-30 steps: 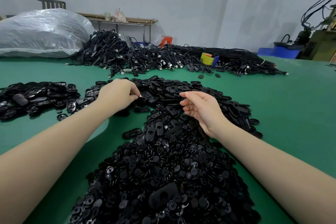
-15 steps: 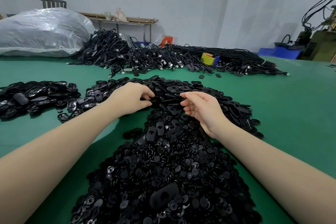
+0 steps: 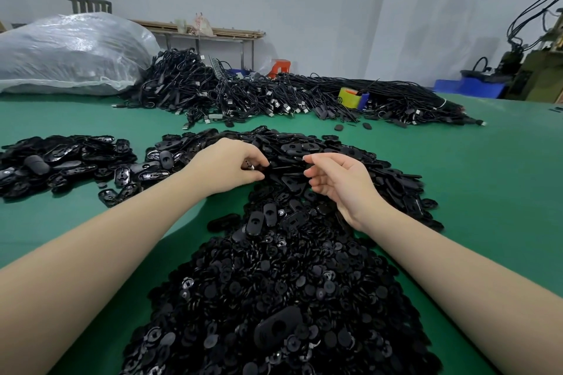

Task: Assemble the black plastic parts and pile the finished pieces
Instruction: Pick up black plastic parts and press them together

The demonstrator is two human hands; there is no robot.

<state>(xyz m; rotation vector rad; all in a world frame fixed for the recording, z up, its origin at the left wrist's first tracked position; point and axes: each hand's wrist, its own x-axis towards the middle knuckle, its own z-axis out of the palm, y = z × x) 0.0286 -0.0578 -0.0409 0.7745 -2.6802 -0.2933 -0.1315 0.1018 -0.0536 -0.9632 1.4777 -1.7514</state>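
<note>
Covering the flat green table (image 3: pixel 475 192), a big heap of black plastic parts (image 3: pixel 274 283) fills the middle. The left hand (image 3: pixel 227 166) pinches one small black plastic piece (image 3: pixel 264 168) at frame center. The right hand (image 3: pixel 338 179) is loose, holding nothing.

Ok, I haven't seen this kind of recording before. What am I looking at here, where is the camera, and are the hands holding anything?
There is no machine: a person works bare-handed, filmed by a wide-angle camera on their head looking forward and down. The green table carries a big heap of black plastic parts, a smaller pile to the left and tangled cables farther back. The left hand pinches a small black part over the heap. The right hand is relaxed, palm up, holding nothing.
</note>
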